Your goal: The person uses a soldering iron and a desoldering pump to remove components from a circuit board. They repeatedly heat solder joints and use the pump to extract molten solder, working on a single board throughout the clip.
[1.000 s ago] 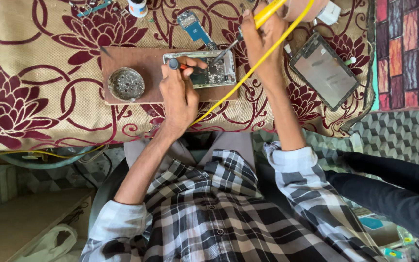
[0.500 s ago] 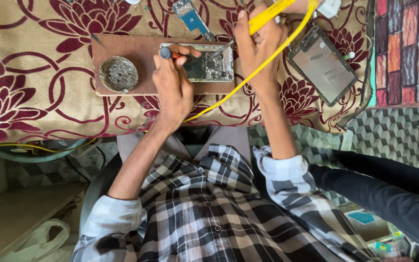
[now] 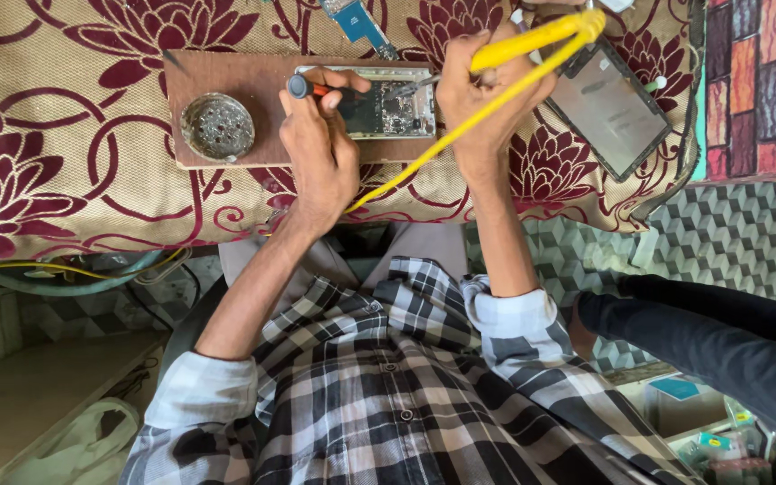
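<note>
The left hand (image 3: pixel 321 148) is closed around a small screwdriver (image 3: pixel 316 89) with a dark cap and orange shaft, its fingertips resting on the near end of an opened phone (image 3: pixel 386 106). The right hand (image 3: pixel 482 94) grips the yellow handle of a soldering iron (image 3: pixel 532 38), whose metal tip reaches down into the phone's exposed board between the two hands. A yellow cord (image 3: pixel 442 148) runs from the iron diagonally back under the right wrist toward the person's chest.

To do this well, the left hand should pin the phone flat on the wooden board (image 3: pixel 226 76) so that it cannot slide, while the right hand keeps the iron's tip on one spot only, with the cord kept off the hot end.

The phone lies on that board, directly under both hands. Just left of the left hand, on the same board, sits a round metal tin (image 3: pixel 217 126). Right of the right hand, a detached phone screen (image 3: pixel 608 103) lies tilted on the floral cloth (image 3: pixel 56 135) covering the bench. A small blue circuit strip (image 3: pixel 357 20) lies beyond the phone.
</note>
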